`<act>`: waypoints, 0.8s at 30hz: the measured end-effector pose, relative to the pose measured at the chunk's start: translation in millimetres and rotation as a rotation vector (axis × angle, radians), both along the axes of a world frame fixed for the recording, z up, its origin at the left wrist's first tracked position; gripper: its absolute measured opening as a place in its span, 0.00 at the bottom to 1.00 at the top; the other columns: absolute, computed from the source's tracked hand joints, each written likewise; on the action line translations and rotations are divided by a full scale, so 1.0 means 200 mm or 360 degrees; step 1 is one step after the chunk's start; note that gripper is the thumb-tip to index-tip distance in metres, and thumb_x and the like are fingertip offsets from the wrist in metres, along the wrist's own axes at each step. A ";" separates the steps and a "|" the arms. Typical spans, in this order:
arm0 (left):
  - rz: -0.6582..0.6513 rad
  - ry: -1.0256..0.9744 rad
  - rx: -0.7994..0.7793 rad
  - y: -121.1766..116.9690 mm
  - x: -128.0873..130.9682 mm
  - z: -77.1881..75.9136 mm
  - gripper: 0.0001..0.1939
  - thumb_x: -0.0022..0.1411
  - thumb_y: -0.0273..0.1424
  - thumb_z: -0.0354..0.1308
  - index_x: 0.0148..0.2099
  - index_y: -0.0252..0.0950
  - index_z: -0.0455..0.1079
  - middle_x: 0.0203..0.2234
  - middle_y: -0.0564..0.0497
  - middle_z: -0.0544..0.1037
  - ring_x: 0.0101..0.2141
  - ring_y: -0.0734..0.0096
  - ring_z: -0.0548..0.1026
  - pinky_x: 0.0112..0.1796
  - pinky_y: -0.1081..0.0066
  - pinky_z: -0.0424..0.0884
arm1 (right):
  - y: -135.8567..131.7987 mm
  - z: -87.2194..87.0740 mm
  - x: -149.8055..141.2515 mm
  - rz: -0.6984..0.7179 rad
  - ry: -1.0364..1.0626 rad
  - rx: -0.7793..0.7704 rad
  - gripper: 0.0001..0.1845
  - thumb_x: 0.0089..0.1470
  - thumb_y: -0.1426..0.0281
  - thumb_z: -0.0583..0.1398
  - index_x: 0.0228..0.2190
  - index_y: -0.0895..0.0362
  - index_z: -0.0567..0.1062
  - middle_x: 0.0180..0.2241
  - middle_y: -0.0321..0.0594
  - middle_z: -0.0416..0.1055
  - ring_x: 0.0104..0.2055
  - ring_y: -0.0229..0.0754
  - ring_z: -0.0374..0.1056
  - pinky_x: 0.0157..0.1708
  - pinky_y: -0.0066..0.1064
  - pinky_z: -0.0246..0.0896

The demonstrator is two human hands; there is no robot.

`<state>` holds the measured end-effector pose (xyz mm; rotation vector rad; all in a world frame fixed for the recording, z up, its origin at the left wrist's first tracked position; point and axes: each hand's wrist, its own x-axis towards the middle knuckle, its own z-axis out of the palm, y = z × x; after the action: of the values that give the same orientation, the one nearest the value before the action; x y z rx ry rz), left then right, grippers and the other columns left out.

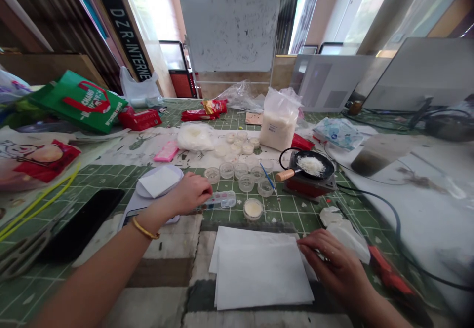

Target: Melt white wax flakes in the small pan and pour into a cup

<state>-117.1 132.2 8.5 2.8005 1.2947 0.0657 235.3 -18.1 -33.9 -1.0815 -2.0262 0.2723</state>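
Fingers curled, my left hand [192,190] is closed at the left end of a clear plastic case [224,200] with small coloured compartments. My right hand [333,256] has its fingertips together at the upper right corner of a stack of white paper sheets [261,273]. Just beyond the paper stands a small clear cup [253,209] with a pale cream filling. Behind it are several clear cups [246,183], with a thin blue brush [267,176] lying across them. A white scale [159,185] bearing a folded white paper [160,181] is left of my left hand.
A small black pan [311,164] with white flakes sits on a hot plate [310,187]; its cable runs right. Beyond are a bag of pale granules [279,121] and more filled cups [237,146]. A black phone [83,224] and scissors [27,249] lie left, crumpled white paper [344,232] right.
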 end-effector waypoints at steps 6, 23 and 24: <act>-0.0165 0.0155 0.0097 0.01 0.07 -0.05 0.08 0.61 0.24 0.56 0.34 0.36 0.76 0.31 0.47 0.77 0.37 0.61 0.71 0.43 0.60 0.55 | 0.00 -0.02 0.00 -0.0027 -0.0010 -0.0045 0.07 0.59 0.76 0.58 0.37 0.54 0.73 0.29 0.38 0.73 0.32 0.40 0.69 0.32 0.32 0.66; -0.0295 0.0377 0.0073 0.00 0.12 -0.04 0.07 0.59 0.20 0.53 0.33 0.31 0.72 0.32 0.41 0.75 0.36 0.57 0.71 0.45 0.59 0.60 | -0.02 -0.03 -0.01 -0.0018 -0.0015 -0.0036 0.05 0.59 0.75 0.57 0.36 0.55 0.73 0.29 0.38 0.73 0.32 0.40 0.68 0.34 0.32 0.65; -0.0278 0.0356 0.0038 0.01 0.12 -0.04 0.07 0.60 0.21 0.53 0.33 0.32 0.72 0.32 0.41 0.75 0.36 0.57 0.72 0.44 0.59 0.61 | -0.02 -0.03 -0.01 -0.0017 -0.0017 -0.0042 0.05 0.60 0.75 0.57 0.36 0.55 0.73 0.29 0.38 0.73 0.32 0.40 0.68 0.33 0.32 0.65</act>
<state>-93.2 133.8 1.2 2.9982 1.0843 -0.2478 233.2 -21.2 -39.7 -1.1117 -2.0308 0.2893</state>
